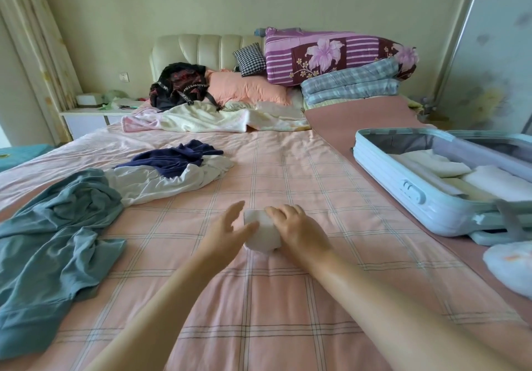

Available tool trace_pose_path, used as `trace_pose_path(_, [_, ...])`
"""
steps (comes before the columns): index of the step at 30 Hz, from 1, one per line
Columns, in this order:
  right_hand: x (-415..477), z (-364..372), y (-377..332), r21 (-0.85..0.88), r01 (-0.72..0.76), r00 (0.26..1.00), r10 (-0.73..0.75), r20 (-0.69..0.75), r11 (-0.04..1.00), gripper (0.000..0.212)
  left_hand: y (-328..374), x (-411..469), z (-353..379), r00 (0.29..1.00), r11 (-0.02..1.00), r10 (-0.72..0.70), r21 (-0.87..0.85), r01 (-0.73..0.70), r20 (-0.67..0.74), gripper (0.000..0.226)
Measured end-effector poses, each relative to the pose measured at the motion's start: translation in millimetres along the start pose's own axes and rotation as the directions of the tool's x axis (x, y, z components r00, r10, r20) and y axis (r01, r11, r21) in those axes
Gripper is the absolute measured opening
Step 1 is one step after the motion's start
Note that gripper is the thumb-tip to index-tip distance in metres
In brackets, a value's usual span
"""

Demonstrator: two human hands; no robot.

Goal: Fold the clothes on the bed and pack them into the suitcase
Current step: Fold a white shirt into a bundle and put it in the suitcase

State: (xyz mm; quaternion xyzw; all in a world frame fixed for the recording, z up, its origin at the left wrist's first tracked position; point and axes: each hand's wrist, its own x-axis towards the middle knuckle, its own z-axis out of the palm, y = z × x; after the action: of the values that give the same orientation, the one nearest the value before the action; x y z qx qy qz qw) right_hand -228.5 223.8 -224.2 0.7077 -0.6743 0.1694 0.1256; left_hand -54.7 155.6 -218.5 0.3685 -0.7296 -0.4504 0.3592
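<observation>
At the middle of the pink checked bed (259, 307), a person's right hand (298, 231) curls over a small white bundle (262, 233) while the left hand (227, 226), fingers spread, steadies its side. Folding of this piece looks all but finished. To the left, a grey-blue garment (57, 241) and a navy-and-white heap (172, 172) lie unfolded. The open suitcase (417, 195), holding pale folded items, sits at the bed's right; the next move likely calls for carrying the bundle across without letting it unroll.
</observation>
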Motion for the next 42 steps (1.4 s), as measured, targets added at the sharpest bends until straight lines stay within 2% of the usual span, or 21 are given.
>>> trace_pose_path(2, [-6,-19,6,0.049,0.02,0.988,-0.012,-0.151,0.999,0.055,16,-2,3,0.989,0.98,-0.068,-0.179,0.09,0.129,0.078])
trace_pose_path(3, [-10,-30,8,0.077,0.034,0.976,-0.017,-0.215,0.996,0.054,25,-4,6,0.976,0.963,-0.051,-0.248,0.104,0.21,0.08])
trace_pose_path(5, [-19,-50,14,0.065,0.06,0.95,-0.037,-0.31,0.996,0.056,49,-9,16,0.948,0.939,0.018,-0.331,0.094,0.319,0.072])
trace_pose_path(7, [-30,-62,23,0.023,0.064,0.939,-0.053,-0.339,0.998,0.056,72,-14,33,0.926,0.932,0.076,-0.356,0.065,0.369,0.053])
trace_pose_path(9, [-42,-74,38,0.043,0.057,0.964,-0.043,-0.264,0.997,0.071,87,-10,50,0.918,0.959,0.099,-0.284,0.015,0.384,0.037])
trace_pose_path(10, [-48,-81,47,0.056,0.042,0.982,-0.031,-0.186,0.998,0.081,91,-5,57,0.923,0.972,0.092,-0.233,-0.003,0.374,0.037])
trace_pose_path(12, [-59,-100,61,0.112,-0.007,0.999,0.01,-0.032,0.994,0.096,98,6,71,0.939,0.995,0.059,-0.093,-0.029,0.338,0.047])
trace_pose_path(14, [-61,-121,78,0.193,-0.086,0.996,0.079,0.044,0.977,0.1,112,13,88,0.937,0.996,0.078,0.019,-0.09,0.342,0.054])
trace_pose_path(17, [-59,-152,110,0.295,-0.18,0.982,0.153,0.113,0.938,0.106,140,25,117,0.918,0.983,0.139,0.063,-0.174,0.372,0.064])
trace_pose_path(19, [-61,-167,135,0.366,-0.227,0.973,0.201,0.108,0.903,0.105,158,35,136,0.908,0.971,0.185,0.072,-0.228,0.376,0.063])
trace_pose_path(21, [-64,-176,158,0.435,-0.268,0.962,0.265,0.07,0.859,0.09,173,49,155,0.897,0.952,0.264,0.054,-0.301,0.354,0.056])
trace_pose_path(24, [-72,-185,198,0.472,-0.32,0.93,0.366,-0.008,0.821,0.072,197,69,189,0.891,0.931,0.336,0.031,-0.363,0.306,0.059])
trace_pose_path(28, [-86,-200,249,0.446,-0.343,0.906,0.416,-0.075,0.827,0.053,221,94,243,0.875,0.94,0.303,0.034,-0.34,0.377,0.058])
trace_pose_path(31, [-82,-214,281,0.386,-0.255,0.927,0.338,-0.165,0.886,0.032,234,120,281,0.864,0.937,0.319,0.009,-0.35,0.388,0.052])
trace_pose_path(33, [-75,-221,310,0.412,-0.266,0.939,0.331,-0.094,0.872,0.04,242,143,303,0.858,0.93,0.331,0.018,-0.367,0.392,0.05])
trace_pose_path(36, [-62,-225,361,0.482,-0.416,0.88,0.474,0.002,0.771,0.071,254,181,334,0.862,0.931,0.329,0.018,-0.363,0.386,0.062])
trace_pose_path(38, [-50,-223,400,0.495,-0.469,0.841,0.54,-0.001,0.731,0.071,256,211,359,0.866,0.943,0.3,0.011,-0.332,0.401,0.079])
trace_pose_path(39, [-43,-222,419,0.466,-0.508,0.817,0.577,-0.004,0.724,0.069,255,226,372,0.866,0.945,0.289,0.021,-0.326,0.408,0.08])
trace_pose_path(42, [-23,-218,475,0.327,-0.629,0.751,0.66,0.021,0.705,0.065,248,272,410,0.907,0.949,0.212,0.145,-0.28,0.365,0.059])
